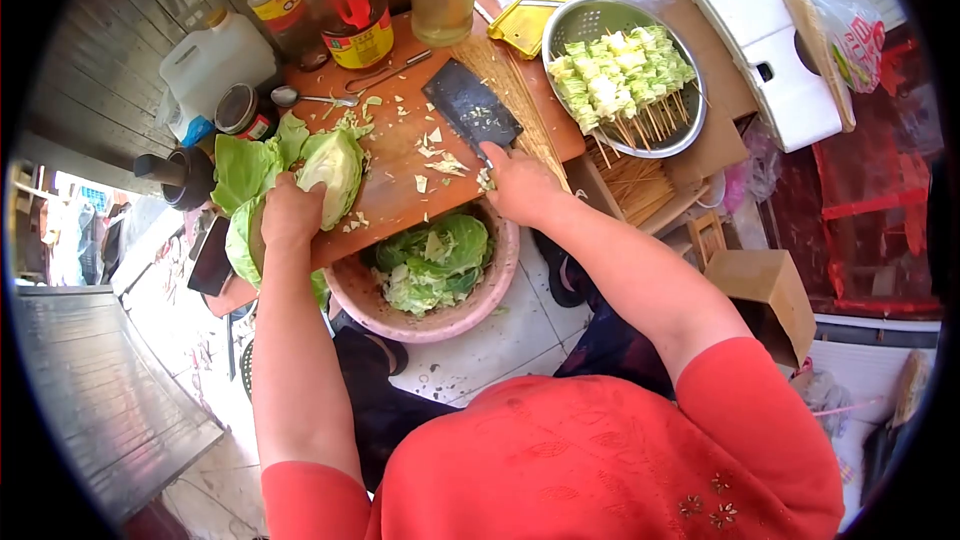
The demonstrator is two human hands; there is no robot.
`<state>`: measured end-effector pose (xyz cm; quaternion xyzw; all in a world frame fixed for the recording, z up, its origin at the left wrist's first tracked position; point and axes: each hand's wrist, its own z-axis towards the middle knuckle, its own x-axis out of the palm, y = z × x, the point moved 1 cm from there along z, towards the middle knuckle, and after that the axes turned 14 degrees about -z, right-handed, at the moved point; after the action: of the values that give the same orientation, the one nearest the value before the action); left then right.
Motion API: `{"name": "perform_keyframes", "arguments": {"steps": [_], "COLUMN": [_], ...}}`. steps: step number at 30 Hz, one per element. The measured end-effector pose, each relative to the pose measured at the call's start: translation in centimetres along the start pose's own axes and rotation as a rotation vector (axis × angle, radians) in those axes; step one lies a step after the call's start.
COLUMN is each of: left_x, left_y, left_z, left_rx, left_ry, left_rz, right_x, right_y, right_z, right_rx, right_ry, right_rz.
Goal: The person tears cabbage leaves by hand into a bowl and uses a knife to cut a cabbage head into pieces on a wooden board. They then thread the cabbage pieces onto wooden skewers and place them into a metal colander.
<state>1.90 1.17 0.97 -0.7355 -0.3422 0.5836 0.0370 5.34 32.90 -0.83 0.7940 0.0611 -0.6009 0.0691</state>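
My left hand [292, 215] is closed on a cut piece of cabbage [338, 175], with loose outer leaves [243, 172] beside it at the left of the orange board [400, 165]. In my right hand [522, 187] is the handle of a cleaver [470, 105], whose dark, wide blade lies over the board's right part with small scraps on it. Cabbage bits are scattered between the two hands. Below the board's near edge, a pink basin [420, 328] holds green leaves and chopped cabbage [435, 265].
A metal colander [552, 30] with skewered cabbage [620, 75] stands at the right, near a yellow slicer [535, 15]. Bottles [360, 40], a jar [245, 112] and a spoon [287, 96] line the back left. A cardboard box [765, 290] sits at the lower right.
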Motion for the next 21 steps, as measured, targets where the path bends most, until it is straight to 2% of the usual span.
{"name": "perform_keyframes", "arguments": {"steps": [4,6,7,9,10,12,16,18,19,21], "left_x": [0.5,0.8,0.9,1.1,1.1,1.1,1.4,2.0,2.3,2.7], "left_y": [-0.3,-0.7,-0.7,-0.6,-0.7,-0.9,-0.9,-0.1,0.4,1.2], "left_z": [0.1,0.0,0.1,0.5,0.5,0.5,0.6,0.8,1.2,1.8], "left_rx": [-0.019,-0.003,-0.003,-0.035,-0.035,-0.031,-0.039,0.021,0.022,-0.005], "left_ry": [0.010,0.039,0.041,0.065,0.067,0.067,0.067,-0.013,-0.014,-0.005], "left_rz": [0.010,0.064,0.064,0.086,0.085,0.111,0.112,-0.039,-0.039,-0.253], "right_x": [-0.4,-0.4,-0.6,-1.5,-2.2,-3.4,-2.8,-2.0,-1.9,-2.0], "right_y": [0.2,0.1,0.0,-0.3,-0.4,-0.5,-1.1,-1.7,-1.8,-2.0], "right_z": [1.0,1.1,1.1,0.6,0.2,-0.6,-0.2,0.1,0.1,0.0], "right_rx": [0.084,0.225,0.226,0.250,0.251,0.115,0.099,0.117,0.117,0.118], "right_ry": [0.106,0.084,0.086,-0.045,-0.044,0.000,0.109,0.075,0.074,0.089], "right_rz": [-0.001,0.064,0.064,0.245,0.244,0.287,0.301,0.316,0.316,0.310]}}
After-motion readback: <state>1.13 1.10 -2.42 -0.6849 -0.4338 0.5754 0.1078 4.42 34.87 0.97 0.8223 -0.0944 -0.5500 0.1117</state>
